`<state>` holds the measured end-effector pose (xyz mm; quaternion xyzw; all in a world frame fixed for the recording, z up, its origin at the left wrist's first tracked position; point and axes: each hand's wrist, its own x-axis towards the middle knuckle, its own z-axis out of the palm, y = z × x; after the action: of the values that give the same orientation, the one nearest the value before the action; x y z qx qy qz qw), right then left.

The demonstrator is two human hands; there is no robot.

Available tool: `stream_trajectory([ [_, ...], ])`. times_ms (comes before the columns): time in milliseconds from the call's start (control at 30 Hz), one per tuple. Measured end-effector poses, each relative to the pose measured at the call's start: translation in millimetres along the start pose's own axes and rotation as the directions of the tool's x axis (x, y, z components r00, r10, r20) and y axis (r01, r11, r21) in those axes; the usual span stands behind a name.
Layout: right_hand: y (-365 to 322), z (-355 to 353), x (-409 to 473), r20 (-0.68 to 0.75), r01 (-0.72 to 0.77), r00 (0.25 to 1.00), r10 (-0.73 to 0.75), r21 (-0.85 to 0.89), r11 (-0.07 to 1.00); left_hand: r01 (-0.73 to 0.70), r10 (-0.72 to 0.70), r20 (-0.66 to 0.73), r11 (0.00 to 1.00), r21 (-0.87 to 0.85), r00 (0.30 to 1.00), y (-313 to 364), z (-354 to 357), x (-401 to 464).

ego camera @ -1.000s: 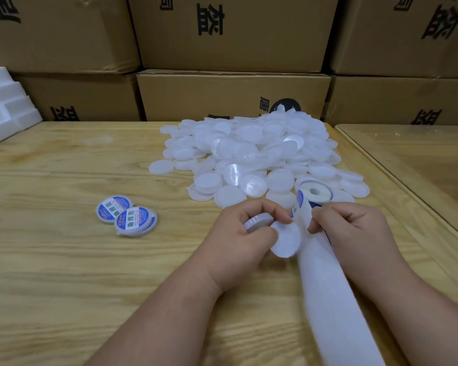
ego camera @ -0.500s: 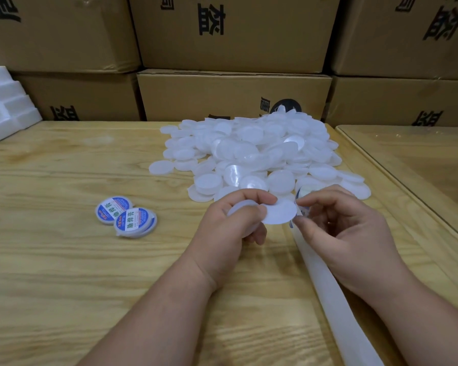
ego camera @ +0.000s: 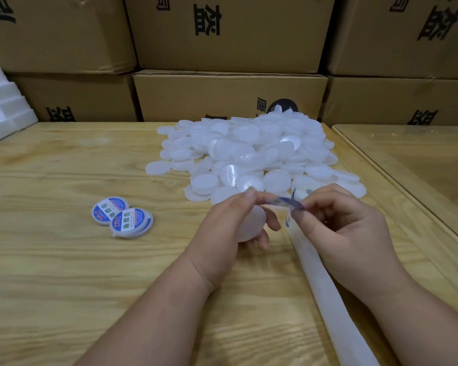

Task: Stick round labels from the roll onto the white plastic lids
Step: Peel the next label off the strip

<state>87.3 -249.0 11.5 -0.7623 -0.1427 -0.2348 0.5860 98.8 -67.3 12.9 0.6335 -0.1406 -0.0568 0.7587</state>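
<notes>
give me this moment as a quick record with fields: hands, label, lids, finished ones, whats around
left hand: left hand grips a blank lid in the palm and pinches one edge of the label
right hand: right hand pinches the other edge of the label
label: round label held edge-on between both hands, above the held lid, not yet stuck down
backing strip: white strip runs under the right hand towards the near table edge
unlabelled lids: lid pile behind the hands
finished: two labelled lids, overlapping, left of the hands
surroundings: wooden table, cardboard boxes behind
</notes>
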Motion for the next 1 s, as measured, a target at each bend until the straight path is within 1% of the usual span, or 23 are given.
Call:
stream_trajectory([
  [67, -0.2, -0.6, 0.6, -0.011, -0.084, 0.996, 0.085, 0.067, 0.994, 0.041, -0.039, 0.017, 0.996, -0.082, 0.999, 1.5, -0.5, 0.8],
  [133, -1.3, 0.0, 1.1, -0.014, -0.175, 0.984, 0.179, 0.149, 0.973, 0.078, -0.073, 0.030, 0.975, -0.206, 0.997, 3.4, -1.5, 1.9],
  [200, -0.6, 0.2, 1.5, -0.029, -0.249, 0.965, 0.262, 0.228, 0.941, 0.088, -0.091, 0.008, 0.942, -0.323, 0.996, 4.8, -1.3, 2.4],
  [300, -2.7, 0.2, 2.5, 0.030, -0.342, 0.935, 0.353, 0.340, 0.876, 0.122, -0.147, -0.031, 0.905, -0.407, 0.989, 3.1, 2.4, 4.2],
  [367, -3.2, 0.7, 3.2, 0.072, -0.387, 0.918, 0.389, 0.375, 0.843, 0.137, -0.172, -0.051, 0.904, -0.405, 0.984, 1.5, 6.1, 5.9],
  [400, -2.6, 1.3, 3.5, 0.087, -0.402, 0.913, 0.399, 0.362, 0.841, 0.135, -0.174, -0.067, 0.912, -0.387, 0.983, 0.7, 7.3, 6.6],
  [500, -0.1, 4.9, 2.0, 0.137, -0.445, 0.895, 0.424, 0.277, 0.851, 0.127, -0.179, -0.151, 0.946, -0.299, 0.972, -1.1, 8.8, 7.5],
  [567, 0.3, 6.8, 1.1, 0.174, -0.455, 0.889, 0.423, 0.236, 0.859, 0.134, -0.186, -0.179, 0.953, -0.270, 0.966, -3.0, 8.9, 8.3],
  [667, 1.0, 7.2, 0.9, 0.196, -0.439, 0.894, 0.404, 0.190, 0.878, 0.147, -0.195, -0.127, 0.939, -0.311, 0.973, -2.2, 9.5, 8.2],
  [767, 1.5, 7.4, 1.2, 0.206, -0.420, 0.900, 0.385, 0.170, 0.891, 0.141, -0.168, -0.055, 0.934, -0.327, 0.984, -2.6, 7.8, 7.3],
  [900, 2.0, 7.7, 1.7, 0.229, -0.425, 0.894, 0.384, 0.165, 0.890, 0.128, -0.136, -0.012, 0.957, -0.261, 0.991, -3.6, 9.4, 7.2],
  [1000, 1.6, 7.7, 2.1, 0.246, -0.421, 0.893, 0.377, 0.157, 0.894, 0.140, -0.147, -0.014, 0.966, -0.219, 0.989, -3.8, 9.8, 8.3],
])
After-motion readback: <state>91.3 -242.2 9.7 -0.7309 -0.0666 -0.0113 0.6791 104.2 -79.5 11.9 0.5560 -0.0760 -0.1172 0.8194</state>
